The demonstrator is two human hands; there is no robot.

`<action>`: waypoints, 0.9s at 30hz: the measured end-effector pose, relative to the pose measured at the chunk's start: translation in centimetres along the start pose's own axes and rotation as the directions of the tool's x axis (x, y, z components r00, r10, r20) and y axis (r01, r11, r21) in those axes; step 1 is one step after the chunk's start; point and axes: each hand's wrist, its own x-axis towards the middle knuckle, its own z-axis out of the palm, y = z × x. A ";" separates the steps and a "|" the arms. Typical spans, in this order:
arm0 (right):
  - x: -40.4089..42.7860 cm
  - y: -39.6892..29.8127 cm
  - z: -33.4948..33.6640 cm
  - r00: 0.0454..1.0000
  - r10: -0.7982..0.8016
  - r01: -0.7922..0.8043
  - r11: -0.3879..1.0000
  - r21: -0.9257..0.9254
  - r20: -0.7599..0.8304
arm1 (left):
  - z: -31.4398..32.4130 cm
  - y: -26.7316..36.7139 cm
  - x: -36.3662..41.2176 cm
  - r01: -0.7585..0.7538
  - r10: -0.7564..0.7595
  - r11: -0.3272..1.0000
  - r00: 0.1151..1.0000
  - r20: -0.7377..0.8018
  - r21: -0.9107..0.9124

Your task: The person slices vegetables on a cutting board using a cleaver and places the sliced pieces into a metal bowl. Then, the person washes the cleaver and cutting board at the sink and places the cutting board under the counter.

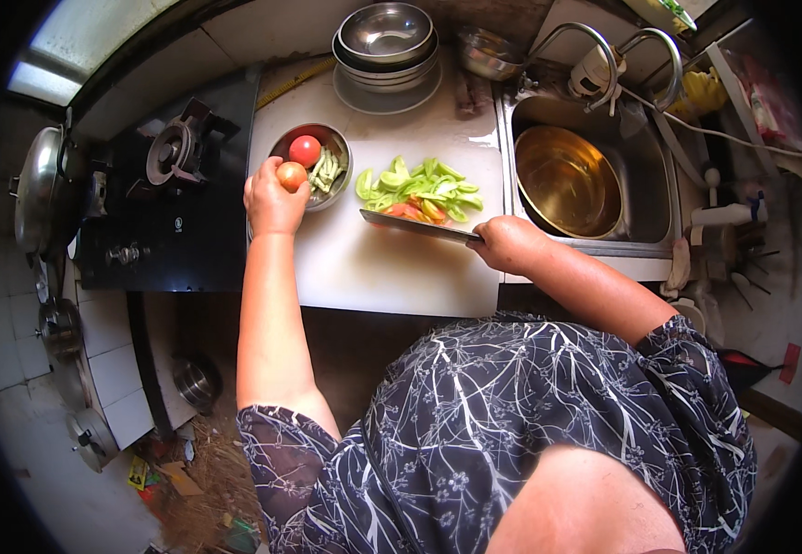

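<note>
My left hand point(272, 204) has its fingers around an orange-red tomato point(291, 177) at the near left side of a metal bowl point(348, 181). Inside the bowl are a redder tomato point(304, 150) and cut pale green pieces point(327, 171), possibly beans. My right hand point(511, 242) grips the handle of a cleaver point(414, 225), whose blade stands on edge across the white cutting board point(380, 277). Just beyond the blade lies a heap of light green vegetable slices point(435, 183). Red and orange slices point(411, 210), apparently tomato, sit against the blade, which partly hides them.
On the left is a black gas hob point(179, 235) with a burner point(172, 149). Stacked metal bowls point(385, 34) stand at the back, beside another bowl point(487, 55). To the right, a sink point(643, 166) under curved taps point(574, 31) holds a golden basin point(567, 180).
</note>
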 end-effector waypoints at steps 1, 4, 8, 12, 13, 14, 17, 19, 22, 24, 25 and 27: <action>0.0 0.1 0.0 1.000 0.003 -0.003 1.000 0.002 0.000 | -0.5 0.3 -0.8 0.006 -0.023 0.983 0.996 -0.089 -0.183; 0.2 1.3 0.1 1.000 0.013 -0.012 1.000 0.010 -0.008 | -0.2 1.3 -4.8 -0.173 0.127 0.844 0.984 -0.124 -0.508; 0.3 2.3 -0.1 1.000 0.013 -0.012 0.998 0.060 -0.010 | 1.9 3.5 -11.3 -0.273 0.279 0.732 0.956 -0.092 -0.624; 0.0 2.8 0.5 0.999 0.040 -0.036 0.988 0.149 -0.026 | 4.6 5.1 -14.8 -0.051 0.119 0.604 0.992 0.027 -0.796; -0.1 2.8 0.6 0.999 0.029 -0.021 0.985 0.173 -0.046 | 4.9 5.1 -15.0 -0.049 0.116 0.603 0.993 0.027 -0.797; -0.2 2.8 0.8 0.998 0.017 -0.004 0.981 0.196 -0.066 | 5.1 5.1 -15.1 -0.124 0.169 0.695 0.986 -0.007 -0.708; -0.7 2.3 0.9 0.996 -0.006 0.024 0.980 0.196 -0.093 | 5.6 4.7 -14.9 -0.183 0.197 0.802 0.980 -0.037 -0.568; -0.7 2.1 0.9 0.994 -0.020 0.038 0.984 0.174 -0.105 | 5.6 4.4 -14.2 -0.184 0.198 0.856 0.980 -0.023 -0.484; -0.8 2.1 1.0 0.998 0.021 -0.010 0.985 0.170 -0.065 | 5.1 4.5 -13.0 -0.204 0.206 0.890 0.978 -0.042 -0.408; -1.1 1.8 0.7 0.998 0.040 -0.031 0.985 0.167 -0.053 | 4.6 4.3 -12.5 -0.193 0.198 0.908 0.980 -0.024 -0.372; -1.2 1.7 0.7 0.997 0.065 -0.058 0.985 0.165 -0.039 | 4.4 4.1 -12.4 -0.179 0.202 0.913 0.979 0.024 -0.367; -1.1 1.8 0.9 0.997 0.067 -0.058 0.980 0.190 -0.038 | 4.0 3.7 -12.3 -0.168 0.206 0.919 0.976 0.072 -0.358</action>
